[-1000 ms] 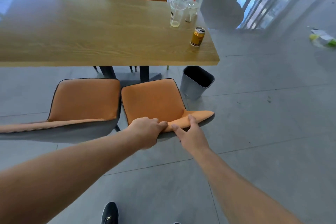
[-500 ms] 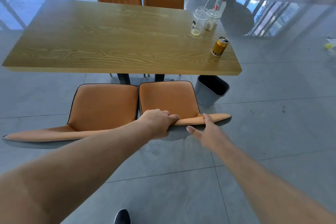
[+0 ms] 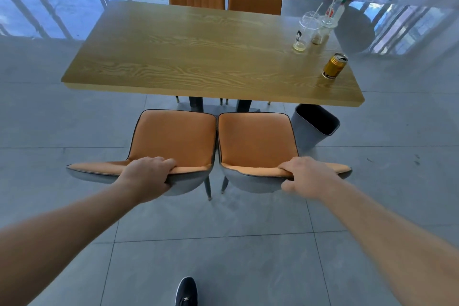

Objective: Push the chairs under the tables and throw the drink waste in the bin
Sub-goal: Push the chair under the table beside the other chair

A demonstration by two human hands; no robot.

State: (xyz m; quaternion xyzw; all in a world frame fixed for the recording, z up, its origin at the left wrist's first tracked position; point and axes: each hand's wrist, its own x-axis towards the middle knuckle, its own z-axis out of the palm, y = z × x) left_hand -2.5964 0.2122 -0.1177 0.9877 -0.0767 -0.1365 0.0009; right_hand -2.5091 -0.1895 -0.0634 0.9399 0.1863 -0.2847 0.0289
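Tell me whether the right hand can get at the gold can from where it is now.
Probably not without stepping in. The right hand is gripping the backrest of the right chair, and the gold can stands on the far right of the table, beyond that pulled-out chair. Nothing on the table blocks it.

I see a floor (image 3: pixel 223 251) of large grey tiles with thin dark joints, glossy enough farther back to mirror railing bars (image 3: pixel 37 7) and blue daylight. A round dark side table (image 3: pixel 352 27) stands at the upper right. The light is cool and even.
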